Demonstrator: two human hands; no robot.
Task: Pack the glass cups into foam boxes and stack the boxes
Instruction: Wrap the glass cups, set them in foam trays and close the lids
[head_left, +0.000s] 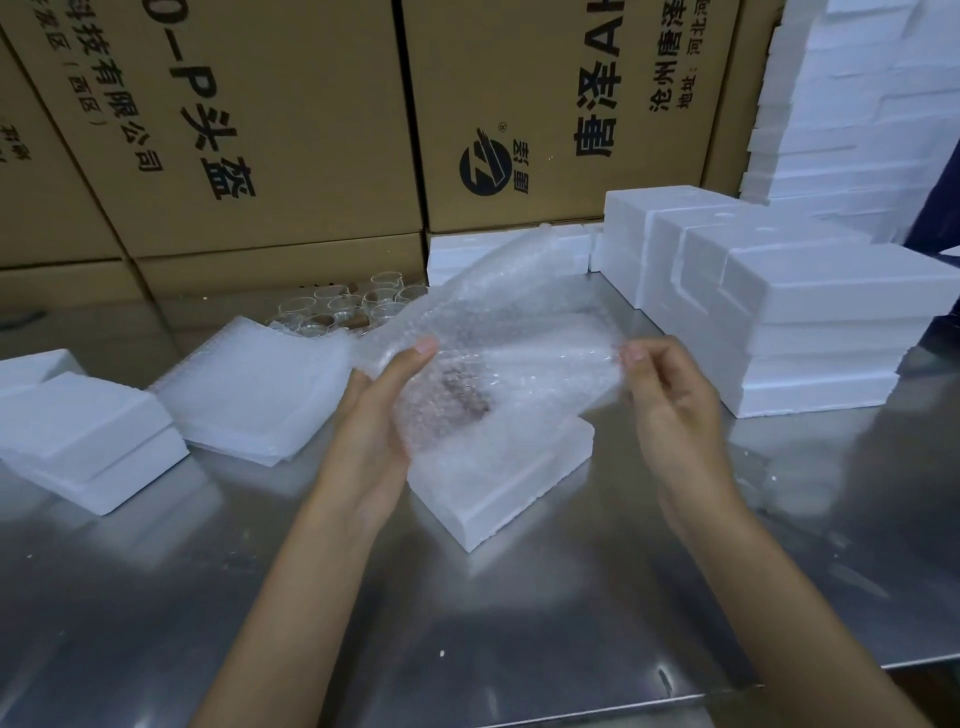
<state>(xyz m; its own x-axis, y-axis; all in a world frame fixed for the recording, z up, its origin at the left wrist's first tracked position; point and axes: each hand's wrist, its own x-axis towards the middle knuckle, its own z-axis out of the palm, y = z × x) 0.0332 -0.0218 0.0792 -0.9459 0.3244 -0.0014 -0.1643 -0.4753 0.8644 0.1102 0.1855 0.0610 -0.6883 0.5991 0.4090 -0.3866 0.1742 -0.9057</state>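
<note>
Grip on both sides is closed on one bubble wrap sheet (498, 332). The left hand (382, 415) cups the sheet's near-left part from below, thumb laid over its edge; something brownish shows through the film there, too blurred to identify. The right hand (670, 395) pinches the sheet's right edge between thumb and curled fingers. The sheet is clear, crinkled, and billows upward and away from the person.

Directly beneath the sheet lies an open foam box (493, 493), white, flat on the steel desk (519, 623). Left of that box sits a pile of bubble wrap sheets (249, 395), and further left two white foam pieces (83, 441), one on the other. Behind the pile stands a cluster of glass cups (348, 309), clear and upright, close together. Right of the open box, stacked foam boxes (779, 322) stand in tiers. Behind everything, printed cardboard cartons (291, 130) form a wall, with a tall foam stack (852, 104) at the far right.
</note>
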